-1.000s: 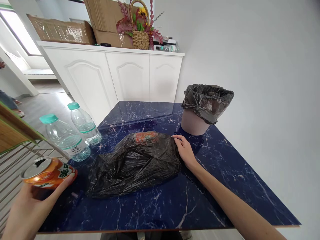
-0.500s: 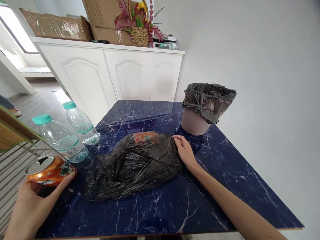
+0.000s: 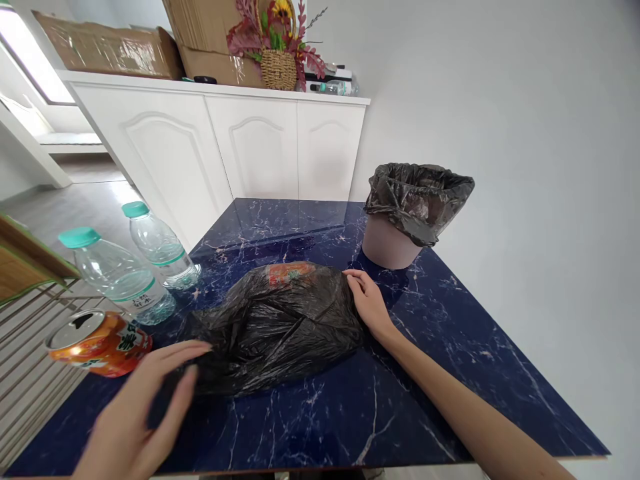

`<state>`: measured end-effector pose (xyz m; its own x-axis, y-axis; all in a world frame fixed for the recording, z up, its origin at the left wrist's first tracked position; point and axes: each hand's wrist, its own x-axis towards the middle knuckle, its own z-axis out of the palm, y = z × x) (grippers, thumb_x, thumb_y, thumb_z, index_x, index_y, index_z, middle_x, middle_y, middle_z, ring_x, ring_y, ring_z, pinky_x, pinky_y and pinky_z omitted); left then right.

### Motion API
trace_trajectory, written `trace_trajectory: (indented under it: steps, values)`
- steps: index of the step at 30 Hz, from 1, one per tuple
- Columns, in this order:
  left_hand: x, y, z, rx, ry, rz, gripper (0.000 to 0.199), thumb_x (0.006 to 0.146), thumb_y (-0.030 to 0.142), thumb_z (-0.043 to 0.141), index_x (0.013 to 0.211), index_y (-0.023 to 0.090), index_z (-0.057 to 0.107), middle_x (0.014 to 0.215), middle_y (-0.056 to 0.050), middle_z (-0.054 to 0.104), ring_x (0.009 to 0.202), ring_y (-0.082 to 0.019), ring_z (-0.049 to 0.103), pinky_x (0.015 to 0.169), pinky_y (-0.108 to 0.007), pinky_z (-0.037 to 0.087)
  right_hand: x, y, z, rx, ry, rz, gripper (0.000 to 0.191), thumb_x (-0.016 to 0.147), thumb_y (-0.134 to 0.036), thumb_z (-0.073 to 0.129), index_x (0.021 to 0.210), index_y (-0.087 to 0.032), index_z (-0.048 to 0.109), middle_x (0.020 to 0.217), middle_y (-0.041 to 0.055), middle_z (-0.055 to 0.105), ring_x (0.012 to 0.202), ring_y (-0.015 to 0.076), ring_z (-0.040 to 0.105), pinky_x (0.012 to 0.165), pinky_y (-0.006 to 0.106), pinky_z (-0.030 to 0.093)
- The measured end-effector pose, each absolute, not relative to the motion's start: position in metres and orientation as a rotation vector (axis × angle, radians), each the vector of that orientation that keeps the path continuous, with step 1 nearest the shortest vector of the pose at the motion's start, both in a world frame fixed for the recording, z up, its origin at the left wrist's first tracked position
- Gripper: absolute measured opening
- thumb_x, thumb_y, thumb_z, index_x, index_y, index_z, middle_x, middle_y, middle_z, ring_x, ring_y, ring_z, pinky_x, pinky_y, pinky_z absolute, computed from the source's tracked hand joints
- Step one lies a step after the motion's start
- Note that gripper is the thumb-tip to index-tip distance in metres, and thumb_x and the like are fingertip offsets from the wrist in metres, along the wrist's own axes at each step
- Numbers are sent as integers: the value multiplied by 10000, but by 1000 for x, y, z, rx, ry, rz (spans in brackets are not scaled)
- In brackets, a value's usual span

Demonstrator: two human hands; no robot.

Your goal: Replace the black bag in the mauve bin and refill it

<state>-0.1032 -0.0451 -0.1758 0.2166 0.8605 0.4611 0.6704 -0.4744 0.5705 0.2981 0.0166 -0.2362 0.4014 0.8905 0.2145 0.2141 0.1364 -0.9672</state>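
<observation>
A black plastic bag [image 3: 295, 333] lies on its side on the blue marbled table, an orange-red printed thing showing dimly through its film. My right hand [image 3: 373, 303] has its fingers curled on the bag's right end. At the bag's left end, my left hand [image 3: 145, 393] is slightly blurred, its thumb and fingers apart and the fingertips over the crumpled film. Whether they touch it I cannot tell. An opened orange drink can [image 3: 107, 343] stands just left of that hand. Behind the can are two clear water bottles [image 3: 120, 280] with teal caps, partly filled.
A bin [image 3: 390, 240] lined with a black bag stands at the table's right side by the wall. A wire rack [image 3: 30, 373] borders the left edge. Beyond the table, a white cabinet [image 3: 250, 147] carries cardboard boxes and a flower basket [image 3: 279, 70].
My left hand has let go of the orange can and moved right to the bag's left end. My right hand stays at the bag's right end.
</observation>
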Motion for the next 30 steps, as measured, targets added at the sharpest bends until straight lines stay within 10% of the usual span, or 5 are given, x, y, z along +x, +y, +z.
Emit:
trace_trajectory:
  steps: [11, 21, 30]
  values:
    - [-9, 35, -197, 2849, 937, 497, 465, 1097, 232, 367, 1498, 201, 601, 1586, -154, 595, 1582, -356, 443, 1269, -602, 451, 298, 19, -233, -1364, -1095, 659, 327, 998, -517, 549, 1099, -264, 731, 1182, 93, 785, 1168, 298, 713, 1042, 443, 521]
    - [39, 78, -172, 3063, 1079, 365, 270, 1053, 377, 487, 1040, 161, 649, 1131, -187, 645, 1158, -390, 596, 1056, -599, 523, 300, 20, -232, -1376, -1139, 698, 344, 1046, -532, 521, 1159, -264, 705, 1261, 98, 764, 1208, 295, 702, 1024, 429, 539]
    - [55, 112, -175, 3045, 1230, 237, 318, 955, 328, 596, 1156, 117, 722, 1250, -270, 697, 1179, -464, 617, 1050, -640, 489, 298, 18, -223, -1347, -1234, 710, 463, 951, -575, 713, 1314, -291, 660, 1308, 59, 759, 1223, 283, 709, 1032, 408, 561]
